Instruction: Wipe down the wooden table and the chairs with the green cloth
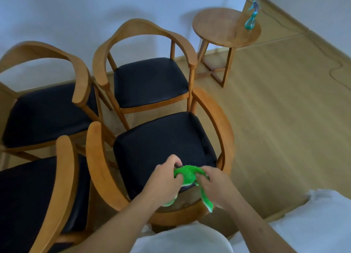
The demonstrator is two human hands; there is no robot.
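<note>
Green fluffy cloth [187,174], bunched, is held between both of the person's hands above the near edge of a black padded seat. Left hand [167,180] has its grip closed around the left end of the cloth, fingers curled over the bundle. Right hand [214,184] has its grip pinched on the right end; a loose tail of cloth hangs down below it, past the curved wooden back rail. A further fold of green shows under the left wrist.

Directly beneath the grip stands the nearest wooden armchair with black seat [163,138], its rounded backrest closest to the person and its seat extending away from the hands. Beyond it, further from the grip, stands a second wooden armchair with black seat [150,81], facing the person. To the left of the grip are two more chairs of the same make: a far-left wooden armchair [47,112] and a near-left wooden armchair [38,192], the latter just beside the chair under the hands.

Well apart from the grip, to the far right and against the white wall, stands the round wooden worktop on crossed legs [224,28]. A translucent teal spray bottle [250,19] stands upright near its right edge.

Flooring is light wood plank [275,119]. A thin cable runs across it on the far right. White fabric [313,224] lies to the right of the person's right forearm; what it belongs to cannot be told. The person's light garment shows at the bottom edge.
</note>
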